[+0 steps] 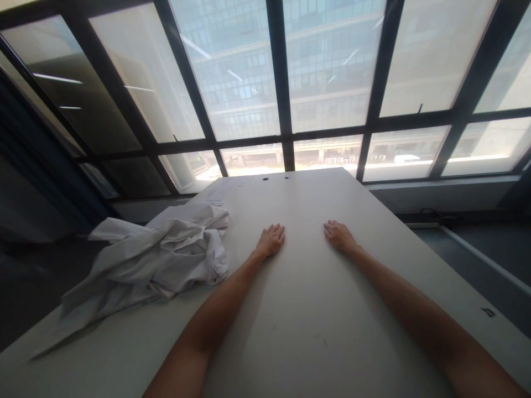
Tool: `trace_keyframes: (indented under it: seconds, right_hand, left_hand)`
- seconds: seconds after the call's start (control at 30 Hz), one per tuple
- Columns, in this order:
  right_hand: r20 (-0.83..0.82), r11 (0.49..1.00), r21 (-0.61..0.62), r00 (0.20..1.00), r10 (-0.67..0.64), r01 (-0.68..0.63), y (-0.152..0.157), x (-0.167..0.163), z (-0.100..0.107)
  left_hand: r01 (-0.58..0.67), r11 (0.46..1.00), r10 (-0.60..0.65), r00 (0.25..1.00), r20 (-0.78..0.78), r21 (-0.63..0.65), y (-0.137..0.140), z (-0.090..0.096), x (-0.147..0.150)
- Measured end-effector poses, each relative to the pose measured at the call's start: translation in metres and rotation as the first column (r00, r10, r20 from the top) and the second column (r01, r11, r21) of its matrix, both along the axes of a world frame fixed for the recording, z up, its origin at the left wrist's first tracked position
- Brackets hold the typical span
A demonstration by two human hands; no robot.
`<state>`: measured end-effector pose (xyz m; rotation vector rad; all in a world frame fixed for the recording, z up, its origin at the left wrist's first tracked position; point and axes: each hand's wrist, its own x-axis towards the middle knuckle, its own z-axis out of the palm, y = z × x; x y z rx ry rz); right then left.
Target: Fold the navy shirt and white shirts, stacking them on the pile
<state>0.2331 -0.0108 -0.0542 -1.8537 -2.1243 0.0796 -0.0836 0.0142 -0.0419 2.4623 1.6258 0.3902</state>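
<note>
While both our hands lie palm-down on the white surface, we judge the step in hand to be a rest or a steadying pause, with nothing being handled. At the left sits a crumpled pale cloth, perhaps a garment, heaped on the surface with one corner trailing toward us. To its right, well apart from the heap, our left hand lies flat, its grip spread loosely and empty. Farther right our right hand mirrors it, fingers extended, its grip holding nothing either, with bare surface between the two. Handling the cloth, we think, would call for lifting the left hand, swinging it leftward and pinching a fold, with the right hand crossing over to help.

As for what we cannot make out, again from the left: the cloth's folds hide its outline and any collar or sleeve. Behind it, pale papers almost melt into the surface, their print unreadable. Our palms are out of sight, and both forearms run off the bottom edge. Near the right edge, we cannot identify a small dark fitting.
</note>
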Motion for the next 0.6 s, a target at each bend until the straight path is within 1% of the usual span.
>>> trace_keyframes:
  seconds: [0.07,0.2,0.27,0.33,0.4,0.5,0.57,0.6]
  right_hand:
    - [0.002,1.000,-0.001,1.000,-0.001,0.001,0.000,0.001,0.000]
    - [0.024,1.000,-0.001,1.000,0.013,-0.013,0.002,0.004,-0.003]
    - [0.034,1.000,0.005,0.999,0.027,-0.027,0.003,0.006,-0.004]
    - [0.034,0.999,0.007,0.999,0.039,-0.039,0.003,0.007,-0.004]
    - [0.030,0.999,0.003,0.999,0.045,-0.046,0.003,0.008,-0.004]
    - [0.030,0.998,0.007,0.998,0.057,-0.057,0.001,0.009,-0.004]
    - [0.032,0.998,0.019,0.997,0.064,-0.065,0.001,0.010,-0.003]
    - [0.033,0.998,0.023,0.997,0.065,-0.066,0.000,0.009,-0.003]
  left_hand:
    - [0.056,0.998,-0.056,0.998,-0.022,0.003,-0.004,0.001,0.000]
    - [0.192,0.981,-0.190,0.981,-0.033,0.033,-0.014,0.003,-0.010]
    - [0.212,0.975,-0.213,0.977,0.001,0.065,-0.016,0.004,-0.012]
    - [0.196,0.975,-0.201,0.978,0.046,0.102,-0.017,0.005,-0.012]
    - [0.137,0.981,-0.149,0.985,0.082,0.135,-0.015,0.009,-0.012]
    - [-0.025,0.979,-0.001,0.992,0.128,0.201,-0.006,0.024,-0.020]
    - [-0.162,0.952,0.119,0.978,0.173,0.260,0.002,0.039,-0.034]
    - [-0.236,0.927,0.183,0.963,0.199,0.291,0.007,0.047,-0.043]
